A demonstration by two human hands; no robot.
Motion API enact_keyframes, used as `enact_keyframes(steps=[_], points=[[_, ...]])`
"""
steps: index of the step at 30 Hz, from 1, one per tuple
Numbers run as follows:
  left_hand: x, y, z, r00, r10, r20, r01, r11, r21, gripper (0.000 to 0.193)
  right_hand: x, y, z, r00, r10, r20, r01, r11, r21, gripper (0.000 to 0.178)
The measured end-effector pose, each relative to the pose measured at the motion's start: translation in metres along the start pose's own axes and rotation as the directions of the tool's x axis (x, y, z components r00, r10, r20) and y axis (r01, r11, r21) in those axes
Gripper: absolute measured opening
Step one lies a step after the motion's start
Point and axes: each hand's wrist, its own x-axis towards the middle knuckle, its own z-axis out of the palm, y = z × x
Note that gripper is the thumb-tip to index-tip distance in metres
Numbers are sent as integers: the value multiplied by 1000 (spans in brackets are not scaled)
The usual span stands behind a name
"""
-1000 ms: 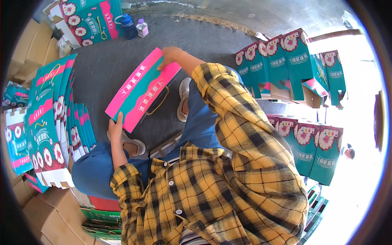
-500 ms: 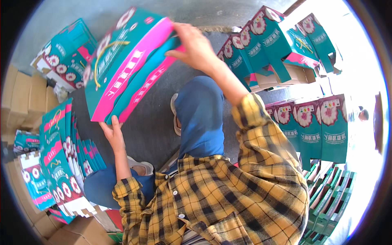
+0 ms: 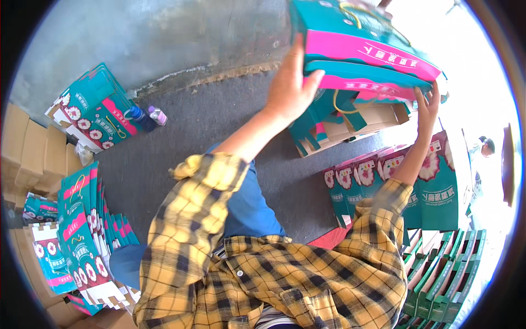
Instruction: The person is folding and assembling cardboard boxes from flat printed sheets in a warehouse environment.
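Note:
A teal and pink cardboard gift box (image 3: 372, 60) with a gold cord handle is held up at the far right, tilted so that a long pink-banded side faces me. My left hand (image 3: 293, 88) grips its left end, thumb across the lower edge and fingers partly hidden behind. At the right lower corner my right hand (image 3: 427, 107) holds it, thumb and fingers on the edge. Just below the held box are other teal boxes (image 3: 323, 126) with open brown insides, partly covered by it. A row of upright teal boxes (image 3: 438, 203) stands nearer, behind my right forearm.
Flattened teal cartons (image 3: 76, 230) are stacked at left, with another pile (image 3: 98, 109) farther off. Beside that pile are a blue bottle (image 3: 141, 118) and a clear bottle (image 3: 158, 115). Brown cartons (image 3: 33, 148) line the left edge. Green folded boxes (image 3: 444, 274) are stacked lower right. A person (image 3: 482, 159) is beyond.
Both hands have carried the box from the left across to the far right, over the other boxes. It has turned; my left hand now holds its left end and my right hand its right corner.

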Motion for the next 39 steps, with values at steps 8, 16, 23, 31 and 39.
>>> enact_keyframes(steps=[8,16,23,31,39], points=[[-7,17,61,976,50,211,-108,956,273,88,-30,13,24,924,-332,-187,191,829,-525,61],[-6,32,53,958,-11,288,-135,866,482,81,-25,-110,126,845,-495,201,509,632,-584,58],[-71,38,-76,931,-81,356,-210,679,703,63,2,-47,99,889,-454,54,352,605,-714,48],[-231,86,-274,931,-356,-83,209,332,920,52,29,1,84,897,-433,86,380,657,-651,46],[-402,150,-369,704,-300,-644,527,-387,757,44,29,44,124,774,-613,160,533,495,-686,46]])
